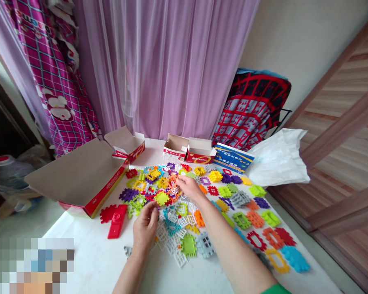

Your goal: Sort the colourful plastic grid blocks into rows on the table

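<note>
Colourful interlocking plastic pieces lie in a loose pile on the white table (88, 261). My right hand (188, 188) reaches over the far part of the pile, its fingers bent together at an orange piece (173, 183). My left hand (146, 222) hovers at the pile's near left side with curled fingers; what they hold, if anything, is hidden. Just beyond it is a yellow-green piece (162, 198). White lattice pieces (171, 245) and a green square piece (188, 245) lie between my forearms. To the right, pieces are grouped by colour, among them blue ones (296, 258).
A large open box (79, 175) stands at the left, with a smaller open box (136, 149) behind it. Two small red boxes (175, 156), a blue box (233, 158) and a white bag (277, 159) line the back. A red plastic part (117, 221) lies at the left.
</note>
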A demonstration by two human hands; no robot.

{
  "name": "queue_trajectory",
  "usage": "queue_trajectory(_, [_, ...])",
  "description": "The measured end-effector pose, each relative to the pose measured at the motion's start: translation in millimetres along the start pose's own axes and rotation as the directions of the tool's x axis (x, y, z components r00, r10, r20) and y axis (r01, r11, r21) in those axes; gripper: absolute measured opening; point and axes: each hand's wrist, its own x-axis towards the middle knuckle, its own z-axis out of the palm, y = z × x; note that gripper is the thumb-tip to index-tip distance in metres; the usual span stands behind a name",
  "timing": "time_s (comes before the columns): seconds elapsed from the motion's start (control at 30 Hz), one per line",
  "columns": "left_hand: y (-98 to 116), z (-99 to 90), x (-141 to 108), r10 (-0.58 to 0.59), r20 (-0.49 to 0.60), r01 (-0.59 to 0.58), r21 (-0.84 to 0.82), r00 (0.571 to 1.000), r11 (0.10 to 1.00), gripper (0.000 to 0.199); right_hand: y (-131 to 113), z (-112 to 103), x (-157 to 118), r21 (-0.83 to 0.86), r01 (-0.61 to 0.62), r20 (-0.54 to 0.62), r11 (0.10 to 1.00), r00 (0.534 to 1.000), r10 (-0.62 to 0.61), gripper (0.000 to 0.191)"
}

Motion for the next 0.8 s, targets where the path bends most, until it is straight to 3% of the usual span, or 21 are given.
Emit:
queue_trajectory(0.1, [8.0, 1.2, -5.3, 0.054, 0.054, -0.056, 0.031, 0.997, 0.998, 0.046, 4.8, -12.4, -31.0, 0.324, -0.058, 0.040, 0.944, 0.998, 0.047, 0.019])
queue_trajectory(0.23, [26.8, 8.3, -17.5, -0.004, 0.184, 0.005, -0.009, 0.983, 1.000, 0.056, 9.6, -14.8, -76.1, 0.364, -0.057, 0.002, 0.930, 0.998, 0.061, 0.020])
queue_trajectory(0.37, [40.0, 17.3, -28.1, -0.085, 0.281, 0.095, -0.020, 0.956, 0.995, 0.059, 17.6, -10.3, -112.0, 0.261, 0.098, -0.129, 0.960, 0.989, -0.066, 0.023])
queue_trajectory(0.53, [46.9, 27.5, -35.8, -0.125, 0.361, 0.132, 0.004, 0.924, 0.991, 0.055, 26.5, -16.3, -137.1, -0.018, 0.237, -0.322, 0.971, 0.919, -0.230, 0.022])
queue_trajectory(0.67, [55.3, 38.2, -42.8, -0.120, 0.294, 0.143, -0.059, 0.948, 0.988, 0.055, 27.5, -23.1, -147.9, -0.197, 0.313, -0.401, 0.929, 0.839, -0.367, 0.028])
queue_trajectory(0.8, [63.0, 48.1, -45.5, -0.139, 0.232, 0.164, -0.092, 0.963, 0.982, 0.054, 28.1, -26.9, -155.2, -0.298, 0.345, -0.343, 0.890, 0.831, -0.437, 0.061])
